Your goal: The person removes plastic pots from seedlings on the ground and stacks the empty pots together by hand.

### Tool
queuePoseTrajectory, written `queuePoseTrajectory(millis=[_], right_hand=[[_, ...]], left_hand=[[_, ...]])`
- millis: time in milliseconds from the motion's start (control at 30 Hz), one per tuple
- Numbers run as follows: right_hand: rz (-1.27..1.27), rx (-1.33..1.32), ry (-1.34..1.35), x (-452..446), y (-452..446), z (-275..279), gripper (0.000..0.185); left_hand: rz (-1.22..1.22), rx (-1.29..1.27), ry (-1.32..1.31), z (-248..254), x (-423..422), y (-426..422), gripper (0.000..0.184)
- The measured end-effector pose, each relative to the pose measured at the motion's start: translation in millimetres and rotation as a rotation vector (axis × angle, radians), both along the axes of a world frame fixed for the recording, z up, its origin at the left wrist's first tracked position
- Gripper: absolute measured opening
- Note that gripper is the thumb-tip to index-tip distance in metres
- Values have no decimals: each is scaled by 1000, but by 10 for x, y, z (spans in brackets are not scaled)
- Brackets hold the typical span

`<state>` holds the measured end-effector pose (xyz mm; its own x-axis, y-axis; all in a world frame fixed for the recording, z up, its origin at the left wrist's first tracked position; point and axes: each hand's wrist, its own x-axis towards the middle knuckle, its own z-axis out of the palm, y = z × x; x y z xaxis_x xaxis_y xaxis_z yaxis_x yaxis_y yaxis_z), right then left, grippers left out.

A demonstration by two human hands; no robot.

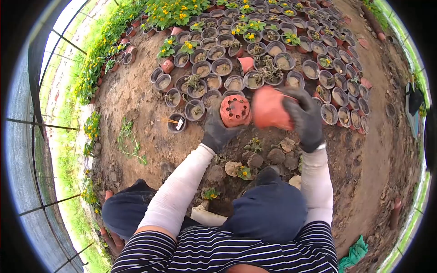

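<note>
My left hand [217, 129], in a dark glove, is closed around a reddish plastic flower pot [235, 110] whose base with round drain holes faces me. Beside it, my right hand [306, 119], gloved too, grips a second reddish flower pot [271, 108], tilted and smeared by motion. The two pots are close together, and I cannot tell whether they touch. Below them on the soil lie several pot-shaped clumps of earth [276, 156] and a small plant with a yellow flower [244, 173].
Many pots of soil [223, 67] stand in packed rows ahead, some with withered plants or yellow flowers. A dark pot holding thin sticks [177, 123] is at the left. Pulled green stems [129, 142] lie on the ground. A green cloth [354, 253] lies lower right.
</note>
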<state>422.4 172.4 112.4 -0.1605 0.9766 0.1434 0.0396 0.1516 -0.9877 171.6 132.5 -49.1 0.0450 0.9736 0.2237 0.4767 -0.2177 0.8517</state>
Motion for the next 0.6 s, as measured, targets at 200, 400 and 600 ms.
queuePoseTrajectory(millis=[200,400,600], right_hand=[[224,633,-614,-668,205,-372,23],[217,584,-291,-755,225,-499,21],[187,430,-1144,-12,713,-1952,34]], left_hand=[[-128,42,-989,767,344,-107,115],[-138,-595,-1189,904,221,-35,96],[-99,-122,-128,503,-226,-51,93]])
